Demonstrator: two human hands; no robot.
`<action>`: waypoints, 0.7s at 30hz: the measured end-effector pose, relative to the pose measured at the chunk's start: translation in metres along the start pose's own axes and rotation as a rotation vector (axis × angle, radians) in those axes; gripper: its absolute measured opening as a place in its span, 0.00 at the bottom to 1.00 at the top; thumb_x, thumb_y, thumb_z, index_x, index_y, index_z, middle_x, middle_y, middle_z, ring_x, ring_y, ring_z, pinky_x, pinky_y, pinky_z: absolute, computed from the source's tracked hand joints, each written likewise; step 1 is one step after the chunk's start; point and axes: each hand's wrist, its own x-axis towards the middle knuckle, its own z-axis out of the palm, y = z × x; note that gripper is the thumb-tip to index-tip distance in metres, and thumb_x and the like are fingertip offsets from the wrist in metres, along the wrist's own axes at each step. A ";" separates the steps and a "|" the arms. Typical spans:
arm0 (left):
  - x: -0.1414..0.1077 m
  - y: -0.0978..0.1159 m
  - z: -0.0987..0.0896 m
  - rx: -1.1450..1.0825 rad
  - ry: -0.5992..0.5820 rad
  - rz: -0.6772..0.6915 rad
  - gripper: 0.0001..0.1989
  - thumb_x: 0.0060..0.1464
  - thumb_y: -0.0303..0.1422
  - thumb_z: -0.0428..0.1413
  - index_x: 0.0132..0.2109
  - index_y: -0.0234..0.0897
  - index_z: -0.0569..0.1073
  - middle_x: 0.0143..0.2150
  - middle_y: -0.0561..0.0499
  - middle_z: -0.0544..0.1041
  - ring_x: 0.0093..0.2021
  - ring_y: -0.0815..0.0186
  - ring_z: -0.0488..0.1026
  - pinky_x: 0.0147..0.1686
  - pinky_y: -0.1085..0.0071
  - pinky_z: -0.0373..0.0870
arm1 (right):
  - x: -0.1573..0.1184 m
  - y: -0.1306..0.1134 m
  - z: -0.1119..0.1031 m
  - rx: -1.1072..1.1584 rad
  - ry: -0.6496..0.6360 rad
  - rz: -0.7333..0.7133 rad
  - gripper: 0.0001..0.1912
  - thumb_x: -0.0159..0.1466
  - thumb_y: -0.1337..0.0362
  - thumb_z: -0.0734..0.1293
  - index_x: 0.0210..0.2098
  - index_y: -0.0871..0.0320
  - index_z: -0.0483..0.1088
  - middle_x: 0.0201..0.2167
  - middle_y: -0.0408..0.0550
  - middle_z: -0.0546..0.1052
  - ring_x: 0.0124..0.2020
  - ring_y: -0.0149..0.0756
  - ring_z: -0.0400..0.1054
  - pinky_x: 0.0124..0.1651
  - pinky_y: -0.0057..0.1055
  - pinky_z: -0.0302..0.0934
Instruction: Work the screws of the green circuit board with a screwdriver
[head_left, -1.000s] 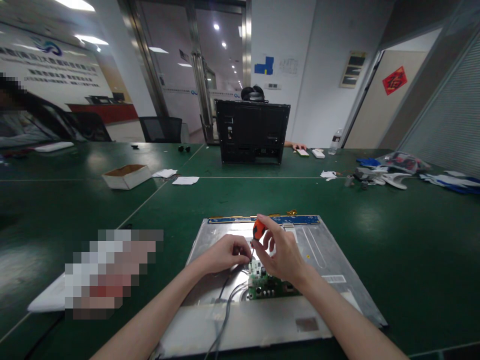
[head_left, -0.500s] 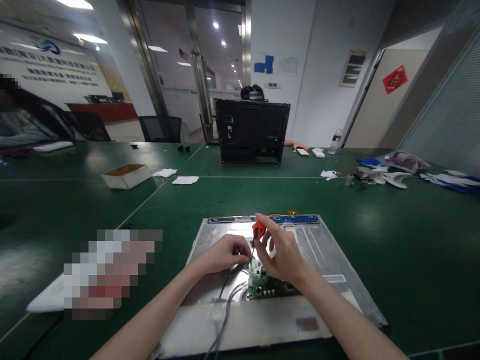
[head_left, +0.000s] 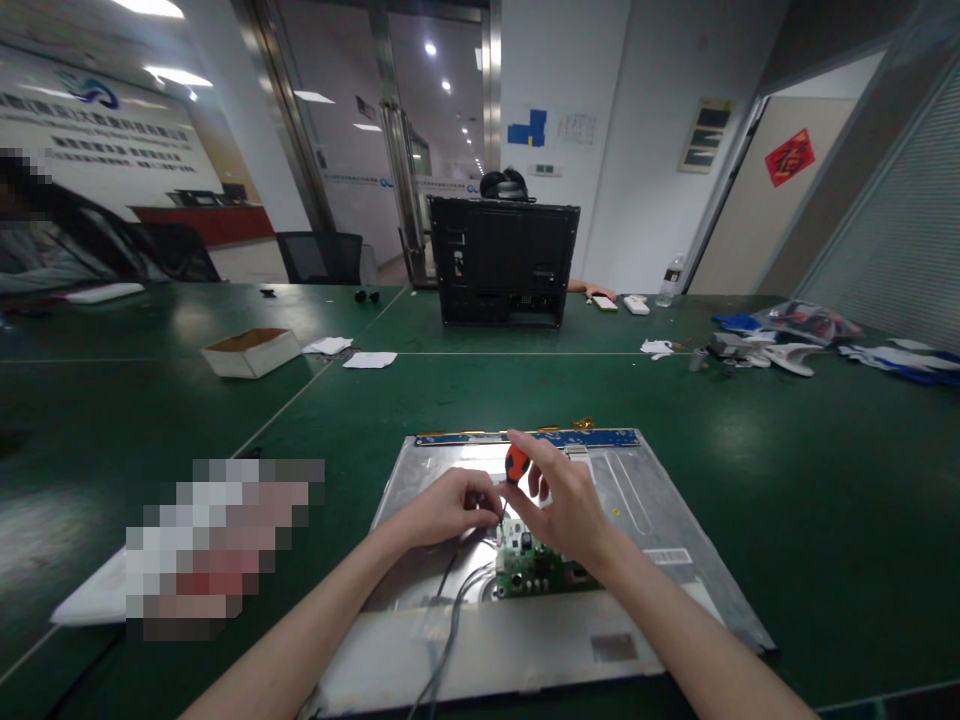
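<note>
Cables: grey leads run over the pale near strip of the panel up to the left side of the circuit board.
Display panel: a flat panel, metal back upward, lies on the green table directly before the person.
Circuit board: a green printed board on the middle of the panel, partly covered by the right hand.
Left hand: the hand has thumb and fingers drawn narrowly together at the lower end of the screwdriver shaft — whether they grip it cannot be told.
Right hand: the hand holds the screwdriver, index finger on the handle's top, thumb lower down, remaining fingers loosely curled.
Screwdriver: red-and-black handle uppermost, slightly tilted; its dark shaft descends to the board's far left corner, the tip hidden.
Blue strip: a narrow blue circuit strip along the panel's far edge.
Left of panel: a white object, largely pixelated.
Mid-table: an open carton near loose paper.
Far side: a black monitor housing stands upright, dark headphones showing above it — at its right, a co-worker's hand and a clear bottle.
</note>
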 end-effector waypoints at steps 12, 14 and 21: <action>0.001 -0.002 0.000 0.020 -0.002 -0.008 0.03 0.44 0.28 0.58 0.31 0.35 0.74 0.27 0.55 0.74 0.29 0.68 0.68 0.30 0.74 0.64 | -0.001 0.000 0.002 0.002 0.010 0.041 0.30 0.63 0.67 0.62 0.62 0.49 0.49 0.34 0.43 0.72 0.20 0.26 0.62 0.20 0.25 0.58; 0.001 -0.002 0.000 0.018 0.007 0.000 0.03 0.44 0.28 0.58 0.30 0.35 0.74 0.27 0.54 0.74 0.29 0.67 0.68 0.30 0.73 0.64 | -0.001 0.001 0.002 0.003 0.008 0.035 0.29 0.63 0.66 0.62 0.61 0.49 0.50 0.33 0.43 0.72 0.20 0.26 0.62 0.20 0.25 0.58; 0.000 -0.002 0.000 0.020 0.008 0.002 0.03 0.44 0.29 0.58 0.30 0.35 0.74 0.27 0.54 0.74 0.29 0.67 0.68 0.30 0.73 0.64 | 0.000 -0.001 0.000 0.018 0.004 0.025 0.29 0.63 0.66 0.63 0.61 0.51 0.50 0.35 0.44 0.72 0.21 0.26 0.62 0.21 0.25 0.58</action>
